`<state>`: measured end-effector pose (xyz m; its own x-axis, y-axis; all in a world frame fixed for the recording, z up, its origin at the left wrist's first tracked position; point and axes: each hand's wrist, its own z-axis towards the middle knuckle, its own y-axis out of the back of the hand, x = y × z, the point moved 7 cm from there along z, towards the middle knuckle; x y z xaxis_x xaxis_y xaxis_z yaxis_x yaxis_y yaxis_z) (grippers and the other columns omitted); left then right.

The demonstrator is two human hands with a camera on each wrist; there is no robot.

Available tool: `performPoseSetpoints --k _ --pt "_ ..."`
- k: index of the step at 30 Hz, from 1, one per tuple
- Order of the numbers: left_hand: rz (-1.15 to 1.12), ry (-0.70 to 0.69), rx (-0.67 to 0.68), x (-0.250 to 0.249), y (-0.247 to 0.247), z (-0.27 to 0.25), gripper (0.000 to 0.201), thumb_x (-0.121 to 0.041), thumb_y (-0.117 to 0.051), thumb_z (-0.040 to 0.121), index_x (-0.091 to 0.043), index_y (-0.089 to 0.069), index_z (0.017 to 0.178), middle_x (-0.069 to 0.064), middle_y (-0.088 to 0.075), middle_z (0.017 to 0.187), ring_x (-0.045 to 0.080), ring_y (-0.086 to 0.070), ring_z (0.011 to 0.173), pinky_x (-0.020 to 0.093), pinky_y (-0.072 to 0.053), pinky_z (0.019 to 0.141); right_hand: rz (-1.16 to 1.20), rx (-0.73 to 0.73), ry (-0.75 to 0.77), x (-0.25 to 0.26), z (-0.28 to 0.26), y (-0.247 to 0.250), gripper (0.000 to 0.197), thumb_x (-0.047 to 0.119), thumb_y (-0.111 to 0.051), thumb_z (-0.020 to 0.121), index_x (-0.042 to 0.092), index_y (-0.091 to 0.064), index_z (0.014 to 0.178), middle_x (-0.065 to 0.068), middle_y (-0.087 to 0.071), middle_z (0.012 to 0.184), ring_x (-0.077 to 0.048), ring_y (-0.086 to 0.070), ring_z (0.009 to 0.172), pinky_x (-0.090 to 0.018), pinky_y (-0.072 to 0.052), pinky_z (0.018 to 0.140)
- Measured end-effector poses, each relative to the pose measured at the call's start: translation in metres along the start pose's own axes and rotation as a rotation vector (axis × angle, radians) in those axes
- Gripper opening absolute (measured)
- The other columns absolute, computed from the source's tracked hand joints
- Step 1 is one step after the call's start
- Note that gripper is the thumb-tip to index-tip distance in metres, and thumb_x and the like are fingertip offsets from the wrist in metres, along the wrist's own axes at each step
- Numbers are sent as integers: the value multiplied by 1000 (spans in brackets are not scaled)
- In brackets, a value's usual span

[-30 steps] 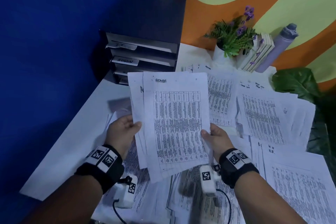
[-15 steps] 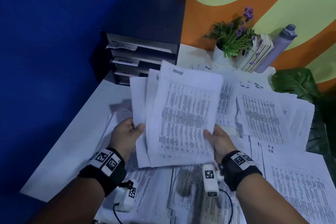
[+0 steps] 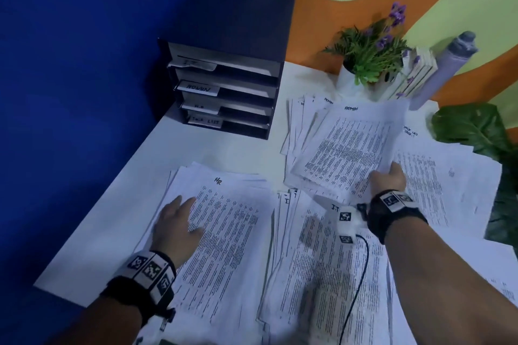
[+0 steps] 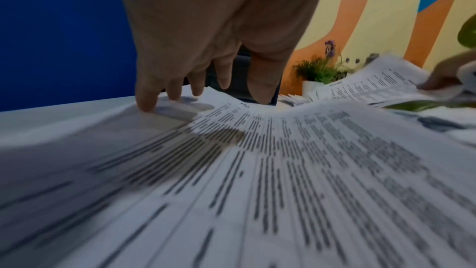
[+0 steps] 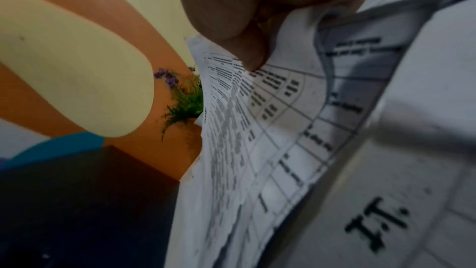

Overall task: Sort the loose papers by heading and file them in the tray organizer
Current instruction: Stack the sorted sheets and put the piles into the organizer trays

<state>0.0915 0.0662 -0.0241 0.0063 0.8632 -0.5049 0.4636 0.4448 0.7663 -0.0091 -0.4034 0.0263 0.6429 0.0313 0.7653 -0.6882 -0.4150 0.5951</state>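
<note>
My right hand [image 3: 388,180] pinches the near edge of a sheaf headed ADMIN [image 3: 347,145], held tilted over a fanned ADMIN pile [image 3: 301,115] at the table's middle right; the thumb [image 5: 247,48] presses on the sheets. My left hand [image 3: 179,220] lies with straight fingers on the left side of a stack headed HR [image 3: 224,232]; the fingertips [image 4: 145,101] touch the paper. An I.T. pile [image 3: 316,260] lies between the arms. The dark tray organizer [image 3: 224,87] stands at the back left, its slots labelled I.T., ADMIN, H.R. and TASK LIST.
More printed sheets [image 3: 437,185] cover the table's right side. A potted plant [image 3: 370,56], a few books [image 3: 414,75] and a grey bottle [image 3: 445,64] stand at the back right. A big green leaf [image 3: 473,129] lies right. A blue wall [image 3: 84,78] runs along the left.
Both hands held the ADMIN sheaf in front of me before. Now the left hand has let go and come down onto the HR stack, and the right has carried the sheaf right and away.
</note>
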Motion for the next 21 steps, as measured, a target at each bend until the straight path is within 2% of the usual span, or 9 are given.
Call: performPoseSetpoints --k 3,6,8,10,12,14,17,19,21 --pt "200 53 -11 17 -2 -5 81 -44 -64 88 -32 -18 154 -3 -4 164 19 -7 150 45 -22 119 -80 -13 25 15 10 -4 56 -5 -44 92 15 -36 143 -15 -53 126 -35 -57 112 -39 -49 85" --pt "248 104 -23 33 2 -11 96 -57 -69 78 -35 -15 154 -3 -8 162 23 -15 147 46 -29 115 -297 -33 152 40 3 -8 83 -12 -54 84 24 -23 151 -11 -30 150 -33 -34 135 -48 -41 104" --pt "266 139 -20 42 5 -15 106 -65 -72 69 -37 -14 153 -4 -14 159 23 -21 144 47 -33 112 -324 0 222 45 -10 -24 82 -15 -53 82 26 -30 149 -7 -30 148 -28 -36 133 -42 -45 100" --pt "261 165 2 46 8 -17 114 -70 -74 62 -36 -13 152 -4 -19 155 24 -26 140 49 -35 109 -218 112 289 42 -38 -47 67 -10 -52 86 24 -43 142 -5 -41 142 -24 -50 122 -36 -52 92" --pt "258 194 49 46 9 -19 120 -71 -75 59 -34 -10 153 0 -21 153 26 -29 138 49 -36 108 -157 280 316 30 -79 -73 42 7 -58 91 21 -55 130 -4 -58 127 -21 -62 104 -36 -54 90" --pt "267 199 71 43 11 -22 125 -72 -76 58 -31 -7 154 1 -20 151 26 -29 137 49 -35 108 -160 475 280 8 -126 -95 29 25 -62 92 21 -60 120 -1 -65 115 -18 -63 97 -36 -53 91" --pt "304 173 66 36 14 -27 121 -71 -77 60 -25 -14 154 3 -21 150 26 -29 136 45 -35 108 -236 708 196 -28 -186 -120 40 46 -62 89 19 -56 118 2 -64 107 -19 -63 96 -35 -53 90" --pt "335 162 77 35 12 -29 119 -74 -75 60 -23 -19 152 3 -22 151 26 -28 137 45 -36 107 -256 802 141 -45 -211 -129 49 58 -64 82 20 -53 111 2 -65 102 -20 -66 91 -36 -56 81" --pt "325 133 101 33 8 -32 114 -76 -71 61 -26 -22 151 2 -23 151 25 -29 137 45 -36 108 -273 783 149 -52 -222 -131 43 53 -64 85 18 -52 109 -1 -66 101 -21 -65 92 -37 -55 80"
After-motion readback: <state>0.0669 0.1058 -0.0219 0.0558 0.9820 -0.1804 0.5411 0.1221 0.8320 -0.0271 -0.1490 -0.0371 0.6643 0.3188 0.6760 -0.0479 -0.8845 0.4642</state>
